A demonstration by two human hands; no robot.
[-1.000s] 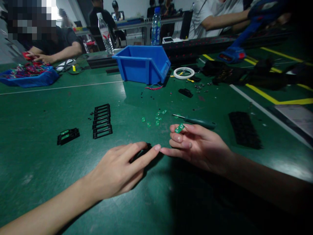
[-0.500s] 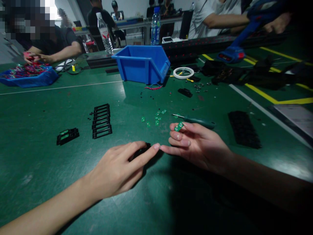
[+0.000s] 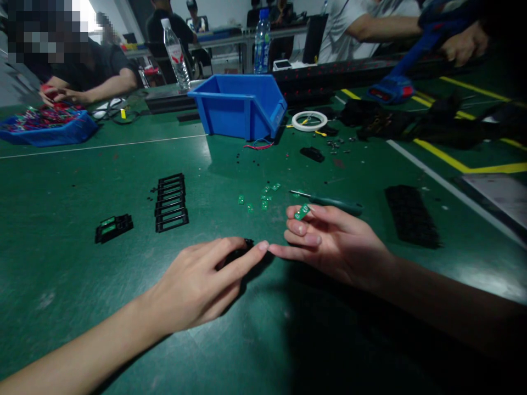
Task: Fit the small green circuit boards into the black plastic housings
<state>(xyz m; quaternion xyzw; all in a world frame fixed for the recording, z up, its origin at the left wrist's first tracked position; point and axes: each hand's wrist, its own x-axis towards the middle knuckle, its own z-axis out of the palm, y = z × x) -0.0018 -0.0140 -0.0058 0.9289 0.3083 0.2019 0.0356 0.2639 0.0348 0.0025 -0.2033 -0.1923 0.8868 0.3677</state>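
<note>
Between the thumb and index finger of my right hand (image 3: 335, 247) is a small green circuit board (image 3: 302, 212), tilted, with pale marks on it. My left hand (image 3: 206, 277) is closed over a black plastic part (image 3: 248, 242), mostly hidden under the fingers. The left index fingertip meets the right little finger. Several more green boards (image 3: 264, 197) lie loose beyond my hands. Just behind my right hand rests a screwdriver (image 3: 335, 204) with a dark green handle. Left of my left hand are a black slotted frame (image 3: 172, 203) and a black holder (image 3: 114, 227) with green boards in it.
A blue bin (image 3: 239, 109) stands at the back, beside a roll of white tape (image 3: 308, 121). Black parts (image 3: 413, 215) sit at the right. Two bottles stand behind. A co-worker at the left handles wires over a blue tray (image 3: 49, 134); another's hand is by a blue power drill (image 3: 395, 88).
Both hands and what they hold stay nearly still. At the back right, the co-worker's arm and the power drill have shifted slightly.
</note>
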